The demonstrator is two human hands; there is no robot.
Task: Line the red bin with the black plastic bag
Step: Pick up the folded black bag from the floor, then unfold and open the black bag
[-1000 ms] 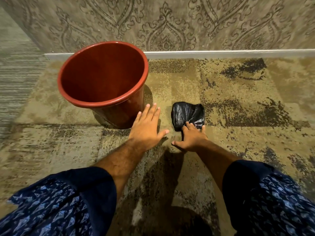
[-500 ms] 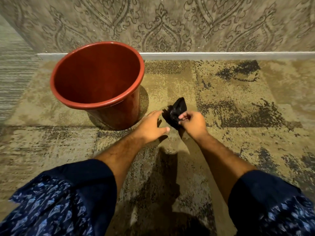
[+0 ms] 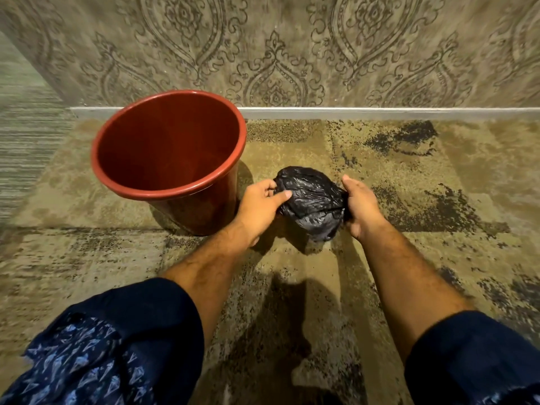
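Observation:
The red bin (image 3: 187, 188) stands upright on the carpet at the left, its mouth bare and unlined. To its right, the black plastic bag (image 3: 312, 200) is a crumpled bundle held just above the floor. My left hand (image 3: 260, 209) grips the bag's left side, thumb across its front. My right hand (image 3: 362, 209) grips its right side. Both hands are beside the bin, lower than its rim.
Patterned beige and dark carpet (image 3: 409, 176) covers the floor. A wall with ornate wallpaper (image 3: 321, 54) and a white baseboard (image 3: 380, 112) runs right behind the bin. Grey striped flooring (image 3: 26, 147) lies at the left.
My right hand lifted the bag off the carpet, and my left hand came over and took hold of its other side. The bundle now looks larger, spread between both hands.

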